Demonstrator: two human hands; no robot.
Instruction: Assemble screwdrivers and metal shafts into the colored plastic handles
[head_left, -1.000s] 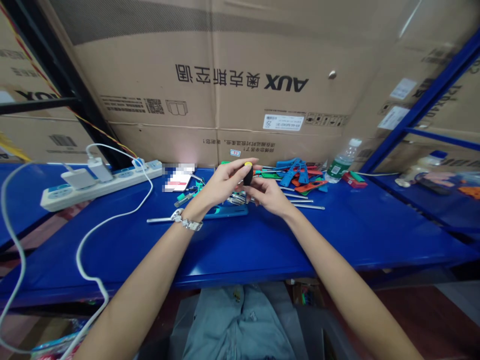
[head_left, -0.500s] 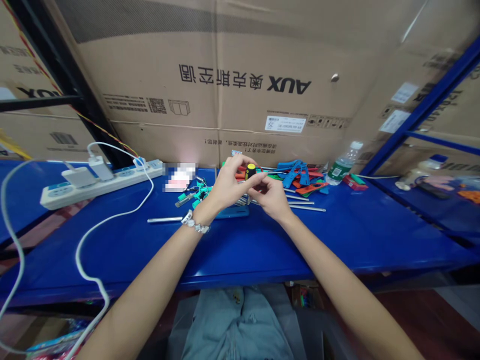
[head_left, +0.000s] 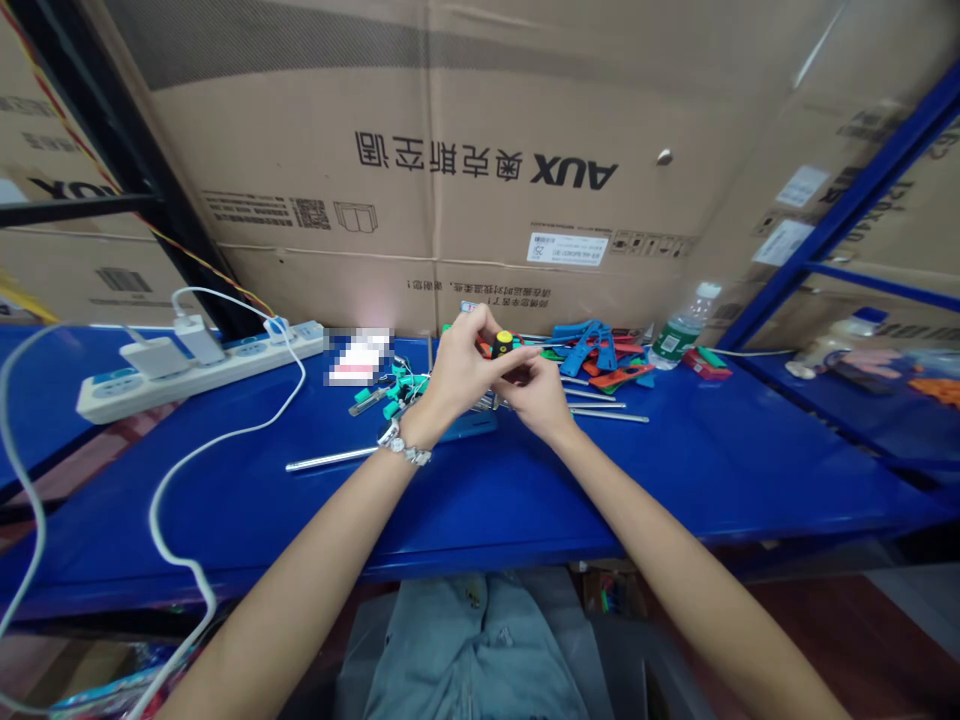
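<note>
My left hand point(head_left: 466, 362) is closed around a black handle with a yellow end point(head_left: 505, 342), held upright above the blue table point(head_left: 495, 500). Pressed close on its right, my right hand point(head_left: 537, 392) has its fingers bent together at the handle's lower part; what they pinch is hidden. Beneath both hands lies a blue tool case point(head_left: 469, 428), partly covered. Green-handled pieces point(head_left: 405, 382) are to the left of my hands. A long metal rod point(head_left: 330, 460) points out leftward from under my left wrist. More metal rods point(head_left: 607, 414) lie to the right.
Blue and orange plastic tools point(head_left: 592, 350) are piled at the back, beside a water bottle point(head_left: 684, 328) and a red box point(head_left: 706, 366). A white power strip point(head_left: 202, 368) with a trailing cable is at the left. A large cardboard box point(head_left: 480, 100) stands behind.
The metal rod at the left has tilted, its left end nearer the table's front. My left wrist has shifted slightly right. Both hands stay together at the handle.
</note>
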